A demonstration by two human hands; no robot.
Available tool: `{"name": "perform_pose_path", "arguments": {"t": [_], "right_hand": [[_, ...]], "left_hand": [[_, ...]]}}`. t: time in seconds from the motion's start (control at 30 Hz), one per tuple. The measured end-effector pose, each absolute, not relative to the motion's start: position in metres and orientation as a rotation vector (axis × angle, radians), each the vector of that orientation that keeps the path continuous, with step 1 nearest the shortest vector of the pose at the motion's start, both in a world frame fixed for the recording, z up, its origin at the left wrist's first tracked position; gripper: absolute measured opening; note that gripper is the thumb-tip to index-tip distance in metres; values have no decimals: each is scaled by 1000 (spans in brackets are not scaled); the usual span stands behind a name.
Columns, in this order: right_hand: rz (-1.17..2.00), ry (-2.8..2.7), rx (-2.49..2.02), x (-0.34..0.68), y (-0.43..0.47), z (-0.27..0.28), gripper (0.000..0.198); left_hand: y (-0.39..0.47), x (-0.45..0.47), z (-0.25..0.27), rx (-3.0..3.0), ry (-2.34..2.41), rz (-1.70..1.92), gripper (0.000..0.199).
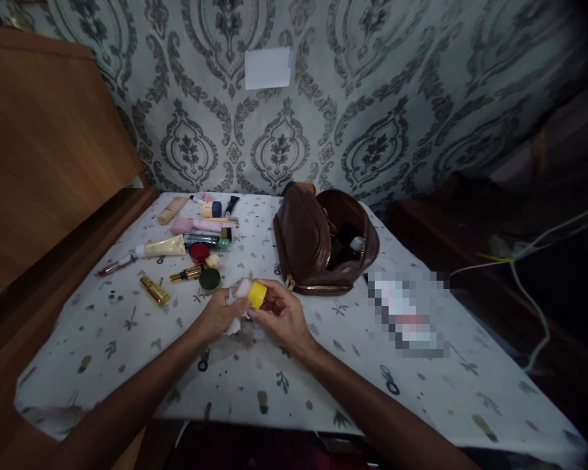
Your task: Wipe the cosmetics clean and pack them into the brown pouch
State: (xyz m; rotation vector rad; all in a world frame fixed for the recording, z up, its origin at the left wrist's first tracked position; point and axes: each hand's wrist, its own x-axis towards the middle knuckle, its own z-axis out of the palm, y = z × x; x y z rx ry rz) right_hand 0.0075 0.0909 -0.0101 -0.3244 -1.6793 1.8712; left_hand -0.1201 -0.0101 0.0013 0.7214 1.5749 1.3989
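Over the near middle of the table, both hands meet at a small container with a yellow part (257, 295). My left hand (220, 314) is closed around a crumpled white tissue (234, 325), its thumb pressed against the container's pale end. My right hand (287, 318) has curled fingers at the yellow part, with the thumb below and the index finger along the top. A round dark green-lidded jar (210, 280) lies just left of the hands. Behind them to the right is a brown makeup bag (304, 238), unzipped, with dark items and a white-topped one inside.
Cosmetics are spread on the left: a cream tube (163, 247), a gold lipstick tube (154, 291), a red round compact (198, 252) and a pink brush-like item (200, 226). A blurred-out flat object (406, 314) lies right. A wooden cabinet (53, 124) borders the left; white cables (529, 287) hang right.
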Motion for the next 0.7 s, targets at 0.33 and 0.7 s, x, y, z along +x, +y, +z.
{"name": "perform_pose_path", "arguments": {"t": [0.33,0.7], "right_hand": [[2041,-1594,-313,14,94,13,56],[1875,-1683,-315,20,96,21,52]], "left_hand": [[-14,-113,13,955,1491,1382,58],[-7,-105,16,1096,1545,1426,42]]}}
